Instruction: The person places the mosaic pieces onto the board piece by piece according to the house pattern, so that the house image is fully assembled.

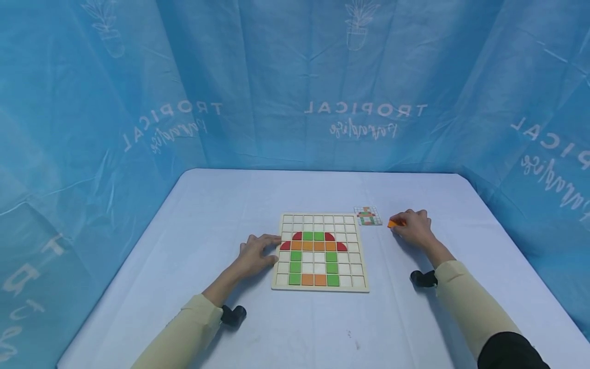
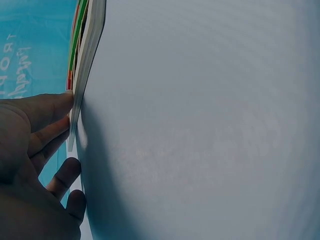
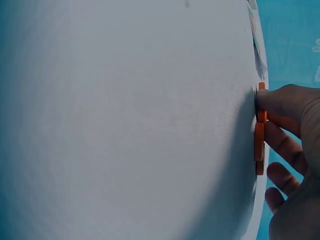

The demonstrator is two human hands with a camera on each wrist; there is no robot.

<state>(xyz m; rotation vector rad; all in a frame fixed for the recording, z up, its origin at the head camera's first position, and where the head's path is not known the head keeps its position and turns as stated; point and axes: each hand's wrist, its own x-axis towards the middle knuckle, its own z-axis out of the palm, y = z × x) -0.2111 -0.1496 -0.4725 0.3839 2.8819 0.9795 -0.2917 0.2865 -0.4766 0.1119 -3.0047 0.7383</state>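
A square grid board (image 1: 357, 281) lies flat on the table, with green, orange and red tiles set in a mushroom-like pattern. My left hand (image 1: 252, 256) touches the board's left edge with its fingertips and thumb, the fingers fairly straight. To the right of the board my right hand (image 1: 414, 228) pinches an orange tile (image 3: 262, 112) between thumb and fingers, low over the table. More orange tiles (image 3: 259, 142) sit under its fingers in the right wrist view; how many is hard to tell. In the head view, the hand partly hides the orange pieces (image 1: 392, 224).
A small pattern card (image 1: 367, 216) lies at the board's upper right corner, between board and right hand. White cloth covers the table (image 1: 230, 205). Blue printed curtains (image 1: 276, 77) hang around its back and sides. A black wrist device (image 1: 234, 316) sticks out from each sleeve.
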